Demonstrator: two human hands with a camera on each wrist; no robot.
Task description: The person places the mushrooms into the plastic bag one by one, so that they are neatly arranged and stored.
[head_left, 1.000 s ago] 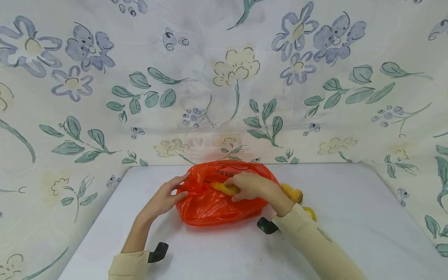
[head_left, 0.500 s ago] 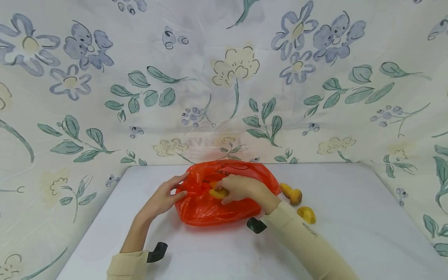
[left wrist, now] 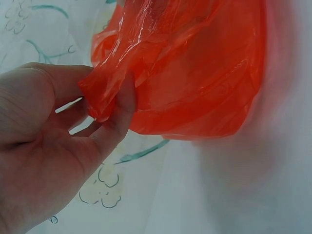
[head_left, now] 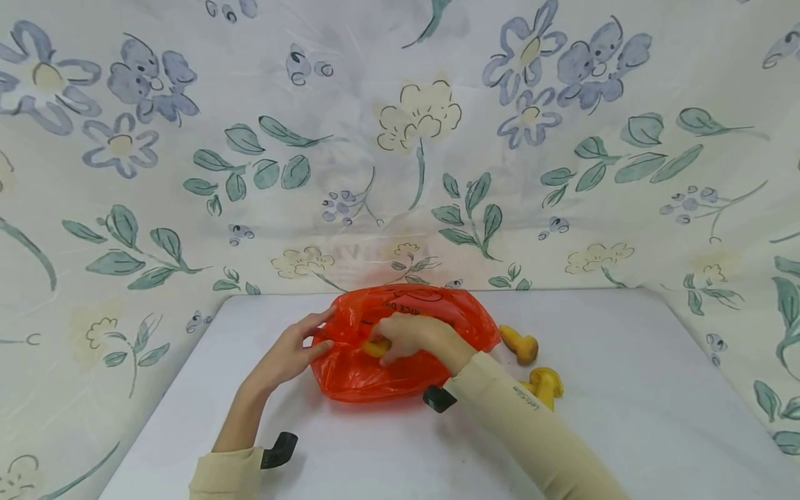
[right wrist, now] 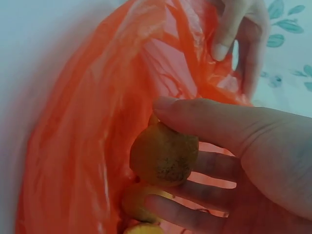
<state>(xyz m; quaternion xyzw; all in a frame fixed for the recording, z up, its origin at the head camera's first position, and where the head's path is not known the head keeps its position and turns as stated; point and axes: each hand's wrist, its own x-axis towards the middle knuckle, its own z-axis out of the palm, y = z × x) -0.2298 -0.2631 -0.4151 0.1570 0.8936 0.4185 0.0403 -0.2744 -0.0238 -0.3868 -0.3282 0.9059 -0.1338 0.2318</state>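
Observation:
A red plastic bag [head_left: 369, 380] lies at the middle of the table's far side, its mouth spread open. My left hand [head_left: 289, 355] grips the bag's left edge; the left wrist view shows the film bunched between thumb and fingers. At the opening, my right hand [head_left: 409, 337] holds a yellow mushroom [head_left: 376, 347]. Up close, in the right wrist view, the held mushroom [right wrist: 163, 156] turns a rounded, brown-speckled end to the camera. More yellow mushrooms [right wrist: 139, 202] show inside the bag beneath it, partly hidden by the fingers.
Right of the bag, a yellow-brown mushroom [head_left: 520, 346] lies on the white table [head_left: 631, 389]. Nearer, yellow mushrooms [head_left: 546, 386] are partly covered by my right sleeve [head_left: 519, 423]. A floral cloth [head_left: 400, 167] rises behind the table's far edge.
My right hand has shifted left across the bag's mouth with the mushroom. The mushrooms right of the bag show more from behind the forearm. My left hand keeps its place on the bag.

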